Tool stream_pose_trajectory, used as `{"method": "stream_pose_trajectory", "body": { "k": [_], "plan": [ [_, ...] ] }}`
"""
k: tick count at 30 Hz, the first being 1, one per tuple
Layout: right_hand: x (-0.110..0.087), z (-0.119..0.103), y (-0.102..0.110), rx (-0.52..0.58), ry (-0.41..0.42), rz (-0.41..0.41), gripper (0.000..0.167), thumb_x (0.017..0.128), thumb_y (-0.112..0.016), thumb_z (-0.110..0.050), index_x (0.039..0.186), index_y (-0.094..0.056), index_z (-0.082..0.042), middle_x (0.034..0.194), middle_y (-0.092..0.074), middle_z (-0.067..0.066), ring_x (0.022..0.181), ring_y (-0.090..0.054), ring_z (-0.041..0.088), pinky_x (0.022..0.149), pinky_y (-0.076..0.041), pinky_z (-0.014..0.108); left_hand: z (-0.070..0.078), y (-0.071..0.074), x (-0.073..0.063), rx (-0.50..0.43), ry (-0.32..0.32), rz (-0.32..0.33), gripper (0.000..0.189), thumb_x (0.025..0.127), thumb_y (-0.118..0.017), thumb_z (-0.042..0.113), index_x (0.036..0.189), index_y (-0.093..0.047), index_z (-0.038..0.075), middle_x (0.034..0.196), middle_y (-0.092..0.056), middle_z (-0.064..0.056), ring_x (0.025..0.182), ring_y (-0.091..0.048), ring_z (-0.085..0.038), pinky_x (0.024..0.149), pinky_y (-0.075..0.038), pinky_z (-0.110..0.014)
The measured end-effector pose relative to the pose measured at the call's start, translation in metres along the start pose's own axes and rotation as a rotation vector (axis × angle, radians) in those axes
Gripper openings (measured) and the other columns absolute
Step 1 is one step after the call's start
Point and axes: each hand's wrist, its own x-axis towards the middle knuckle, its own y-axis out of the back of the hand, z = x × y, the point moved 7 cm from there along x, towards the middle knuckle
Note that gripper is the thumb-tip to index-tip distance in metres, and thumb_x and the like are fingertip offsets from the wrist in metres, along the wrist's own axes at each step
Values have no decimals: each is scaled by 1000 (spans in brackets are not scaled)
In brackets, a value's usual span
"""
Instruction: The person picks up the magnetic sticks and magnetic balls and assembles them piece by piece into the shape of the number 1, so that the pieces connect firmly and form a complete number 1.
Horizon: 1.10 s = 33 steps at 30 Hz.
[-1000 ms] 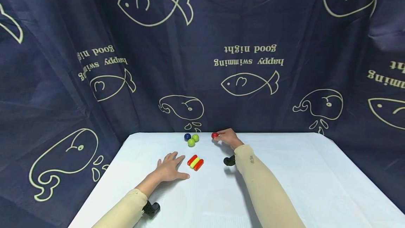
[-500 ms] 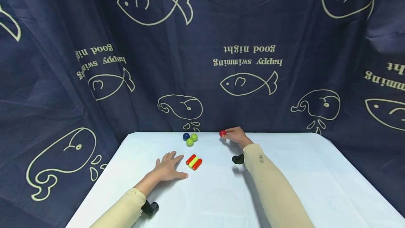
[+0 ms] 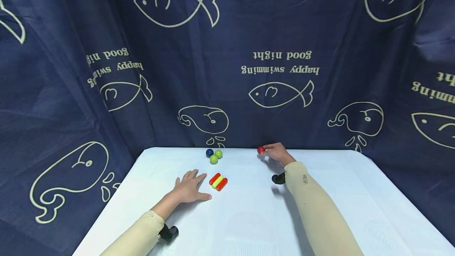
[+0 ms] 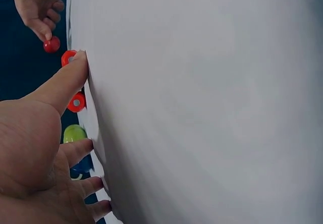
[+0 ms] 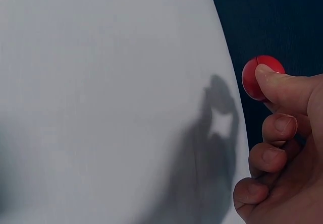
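My right hand (image 3: 279, 153) pinches a shiny red ball (image 3: 261, 150) between thumb and fingers near the table's far edge. In the right wrist view the red ball (image 5: 256, 77) sits under the thumb, its shadow cast on the white tabletop. My left hand (image 3: 189, 189) rests on the table with fingers spread, holding nothing. Just right of it lie a red stick (image 3: 215, 179), a yellow-green stick (image 3: 217, 182) and another red stick (image 3: 222, 184), side by side and slanted. In the left wrist view the thumb partly covers one red stick's end (image 4: 69, 57).
Behind the sticks, a dark blue ball (image 3: 209, 153) and two green balls (image 3: 213, 159) are grouped near the far edge of the white table (image 3: 241, 224). A navy curtain (image 3: 227, 58) with fish and whale drawings hangs right behind the table. Black wrist devices (image 3: 168, 234) are worn on both arms.
My right hand has carried the red ball to the right along the far edge, away from the grouped balls. The left hand and the sticks have stayed put.
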Motion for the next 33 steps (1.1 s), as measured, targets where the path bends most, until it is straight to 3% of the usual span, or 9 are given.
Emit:
{"method": "stream_pose_trajectory", "body": {
  "k": [18,25,33],
  "plan": [
    [2,23,11,-13,17,4,50,91,-72,-16,138,-60,-2,151,-46,24,139,-43,39,115,-33,54,3,2,-2,-11,-5,3,92,75,-80,60,149,-49,15,159,-33,-23,148,-26,-45,110,-15,-77],
    [8,24,10,-62,67,42,49,89,-75,-16,134,-63,0,148,-49,25,138,-44,39,114,-35,51,3,2,-1,-7,-10,11,92,75,-80,60,149,-49,15,159,-33,-22,147,-27,-44,110,-16,-77],
    [6,22,5,-71,51,30,52,89,-75,-15,136,-60,1,148,-49,26,139,-43,39,116,-33,52,4,3,-3,0,-1,14,92,75,-80,60,149,-50,15,159,-33,-22,147,-27,-44,110,-16,-77]
  ]
}}
